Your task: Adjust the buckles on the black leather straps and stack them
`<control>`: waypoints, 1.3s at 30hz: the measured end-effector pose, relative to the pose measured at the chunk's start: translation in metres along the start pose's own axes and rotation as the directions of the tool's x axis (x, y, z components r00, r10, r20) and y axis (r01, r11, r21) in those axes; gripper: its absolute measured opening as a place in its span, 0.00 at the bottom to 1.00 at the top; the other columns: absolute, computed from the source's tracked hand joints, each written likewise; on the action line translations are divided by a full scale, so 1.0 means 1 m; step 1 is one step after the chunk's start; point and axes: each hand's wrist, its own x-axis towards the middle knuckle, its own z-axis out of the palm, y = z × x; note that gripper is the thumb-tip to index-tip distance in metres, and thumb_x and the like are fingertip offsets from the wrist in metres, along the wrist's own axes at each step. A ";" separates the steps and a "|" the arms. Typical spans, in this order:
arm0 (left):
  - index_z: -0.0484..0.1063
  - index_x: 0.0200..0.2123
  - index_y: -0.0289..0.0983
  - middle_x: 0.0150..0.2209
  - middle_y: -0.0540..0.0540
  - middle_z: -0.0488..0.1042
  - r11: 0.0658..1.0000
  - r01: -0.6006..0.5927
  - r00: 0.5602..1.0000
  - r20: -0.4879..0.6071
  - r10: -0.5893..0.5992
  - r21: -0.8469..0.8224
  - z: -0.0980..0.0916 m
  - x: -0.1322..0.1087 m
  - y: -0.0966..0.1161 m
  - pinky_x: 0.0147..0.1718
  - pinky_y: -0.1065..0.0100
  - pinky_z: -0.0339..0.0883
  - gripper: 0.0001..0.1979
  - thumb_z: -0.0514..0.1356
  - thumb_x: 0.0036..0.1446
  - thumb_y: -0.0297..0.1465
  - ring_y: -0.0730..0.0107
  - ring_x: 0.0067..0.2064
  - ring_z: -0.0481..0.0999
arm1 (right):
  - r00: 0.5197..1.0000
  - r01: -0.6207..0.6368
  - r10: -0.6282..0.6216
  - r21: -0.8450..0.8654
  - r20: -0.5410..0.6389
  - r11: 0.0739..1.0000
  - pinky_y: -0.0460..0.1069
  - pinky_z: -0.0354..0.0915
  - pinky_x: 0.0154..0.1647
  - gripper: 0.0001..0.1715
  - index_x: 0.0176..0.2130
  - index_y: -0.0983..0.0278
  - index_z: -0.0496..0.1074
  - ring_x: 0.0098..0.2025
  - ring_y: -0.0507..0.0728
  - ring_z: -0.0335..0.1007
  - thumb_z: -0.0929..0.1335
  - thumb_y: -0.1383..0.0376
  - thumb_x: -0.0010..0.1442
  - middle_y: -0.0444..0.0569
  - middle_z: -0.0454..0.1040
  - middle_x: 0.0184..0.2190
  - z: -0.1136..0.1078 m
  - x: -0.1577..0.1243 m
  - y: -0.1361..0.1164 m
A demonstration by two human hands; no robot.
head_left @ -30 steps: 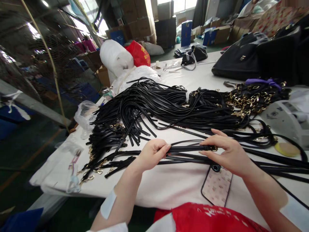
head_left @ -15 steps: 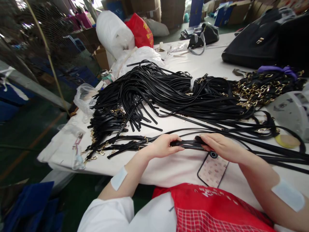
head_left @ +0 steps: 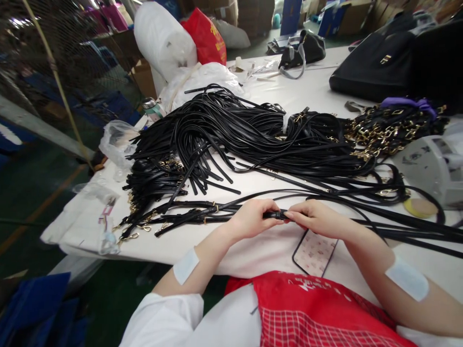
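Just above the table's near edge, my left hand (head_left: 255, 219) is closed round black straps (head_left: 275, 215), thumb and fingers pinching them. My right hand (head_left: 313, 218) pinches the same straps from the other side, its fingertips almost touching the left ones. Strap ends with gold clasps (head_left: 144, 228) lie to the left of my left hand. Long strap lengths run off to the right behind my right hand. Beneath that hand, a phone in a patterned case (head_left: 315, 253) lies partly covered. My fingers hide the exact spot being gripped.
A large heap of black straps (head_left: 235, 125) spreads over the white table (head_left: 202, 246). Gold-chained pieces (head_left: 392, 127) and a large black bag (head_left: 376, 67) sit at the right. Clear plastic bags (head_left: 117, 140) lie at the left edge, and a white roll (head_left: 164, 41) stands behind.
My right hand has moved left along the straps and now meets my left hand. My view has shifted slightly, and more of the phone's top is covered.
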 end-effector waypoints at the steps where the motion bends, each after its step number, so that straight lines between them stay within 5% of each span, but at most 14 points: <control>1: 0.76 0.36 0.36 0.33 0.49 0.78 1.000 0.002 1.000 -0.013 -0.003 -0.028 0.003 0.001 0.000 0.34 0.72 0.66 0.09 0.66 0.53 0.35 0.71 0.33 0.74 | 1.000 0.008 -0.008 0.005 -0.005 1.000 0.47 0.54 0.27 0.26 0.30 0.64 0.75 0.24 0.52 0.58 0.59 0.51 0.65 0.43 0.66 0.20 0.000 0.000 0.001; 7: 0.76 0.39 0.34 0.37 0.45 0.80 0.980 -0.025 0.998 -0.067 0.012 -0.195 0.011 0.001 -0.004 0.38 0.70 0.70 0.09 0.64 0.56 0.33 0.69 0.36 0.78 | 1.000 0.004 -0.004 0.029 0.015 1.000 0.46 0.52 0.25 0.24 0.31 0.65 0.76 0.24 0.51 0.56 0.61 0.52 0.64 0.43 0.65 0.20 -0.005 -0.001 0.007; 14: 0.77 0.39 0.35 0.35 0.47 0.80 0.990 -0.048 0.995 -0.091 0.037 -0.131 0.018 0.001 -0.004 0.36 0.71 0.69 0.11 0.67 0.52 0.32 0.70 0.35 0.77 | 0.999 -0.038 0.037 0.018 0.026 0.999 0.46 0.49 0.23 0.23 0.30 0.65 0.77 0.21 0.49 0.54 0.62 0.53 0.63 0.41 0.63 0.18 -0.009 -0.004 0.008; 25: 0.78 0.38 0.36 0.34 0.47 0.81 0.992 -0.066 0.988 -0.143 0.050 -0.109 0.028 0.001 -0.001 0.35 0.72 0.68 0.09 0.65 0.56 0.34 0.70 0.34 0.77 | 0.995 0.101 -0.100 -0.069 0.011 0.993 0.46 0.55 0.30 0.25 0.27 0.64 0.68 0.28 0.52 0.59 0.59 0.52 0.67 0.43 0.65 0.23 -0.001 0.003 0.003; 32: 0.78 0.38 0.34 0.34 0.47 0.80 0.980 -0.050 0.957 -0.288 -0.008 -0.192 0.009 0.000 -0.002 0.34 0.73 0.69 0.12 0.68 0.51 0.33 0.71 0.33 0.76 | 0.995 0.095 -0.095 0.006 -0.023 0.995 0.46 0.55 0.27 0.28 0.30 0.65 0.72 0.25 0.51 0.60 0.59 0.48 0.67 0.43 0.65 0.21 -0.020 -0.001 0.011; 39: 0.78 0.38 0.36 0.34 0.47 0.80 0.989 -0.139 0.969 -0.211 0.126 -0.047 0.019 0.005 -0.003 0.36 0.72 0.69 0.09 0.66 0.55 0.34 0.70 0.34 0.77 | 0.986 0.165 -0.164 0.017 -0.025 0.986 0.46 0.54 0.26 0.27 0.26 0.65 0.69 0.24 0.50 0.56 0.60 0.50 0.66 0.42 0.62 0.20 -0.006 0.008 0.002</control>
